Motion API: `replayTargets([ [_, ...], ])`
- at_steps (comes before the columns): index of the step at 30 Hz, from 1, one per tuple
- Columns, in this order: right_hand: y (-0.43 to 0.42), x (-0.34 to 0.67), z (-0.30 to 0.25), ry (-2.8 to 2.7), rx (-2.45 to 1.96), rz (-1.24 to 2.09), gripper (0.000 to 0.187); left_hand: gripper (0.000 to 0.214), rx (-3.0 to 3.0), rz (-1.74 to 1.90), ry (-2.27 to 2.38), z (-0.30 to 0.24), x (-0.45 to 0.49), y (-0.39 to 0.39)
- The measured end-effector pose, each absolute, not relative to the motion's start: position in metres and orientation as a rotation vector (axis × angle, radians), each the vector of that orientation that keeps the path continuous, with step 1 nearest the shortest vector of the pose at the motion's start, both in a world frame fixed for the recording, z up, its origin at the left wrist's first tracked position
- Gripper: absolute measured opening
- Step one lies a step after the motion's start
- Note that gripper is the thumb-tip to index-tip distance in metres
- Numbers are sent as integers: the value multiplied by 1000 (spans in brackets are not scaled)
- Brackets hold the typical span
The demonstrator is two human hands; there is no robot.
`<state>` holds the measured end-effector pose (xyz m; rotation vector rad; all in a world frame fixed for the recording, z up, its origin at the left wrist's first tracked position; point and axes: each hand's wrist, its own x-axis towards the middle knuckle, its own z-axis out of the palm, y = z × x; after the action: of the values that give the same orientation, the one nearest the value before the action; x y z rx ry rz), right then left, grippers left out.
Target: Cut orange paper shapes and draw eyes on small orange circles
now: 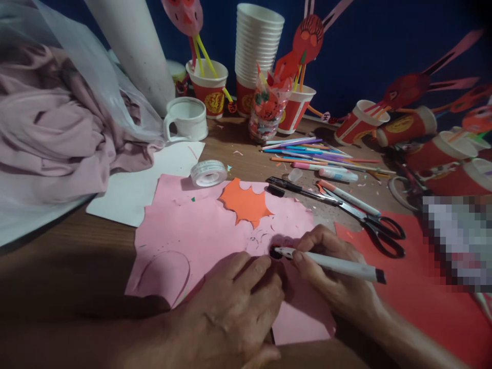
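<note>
My right hand grips a white marker with its black tip down on a small dark spot on the pink paper sheet. My left hand lies flat on that sheet, fingers stretched out, its fingertips right beside the marker tip. An orange jagged paper cutout lies on the pink sheet just beyond the hands. A pencil-drawn curve shows on the sheet's left part.
Black-handled scissors, a tape roll, loose pens and markers, and red paper lie around. Behind stand a stack of paper cups, red cups with paper figures, a white mug. Pink cloth lies at left.
</note>
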<state>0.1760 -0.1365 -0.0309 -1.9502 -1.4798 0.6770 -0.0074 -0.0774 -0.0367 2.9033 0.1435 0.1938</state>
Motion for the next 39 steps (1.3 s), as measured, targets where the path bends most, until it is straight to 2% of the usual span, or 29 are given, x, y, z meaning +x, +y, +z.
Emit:
replayTargets([
  [39,-136,185,-32,-1486,-1859,676,17,49,2911,200,187,-37,-7,-81],
])
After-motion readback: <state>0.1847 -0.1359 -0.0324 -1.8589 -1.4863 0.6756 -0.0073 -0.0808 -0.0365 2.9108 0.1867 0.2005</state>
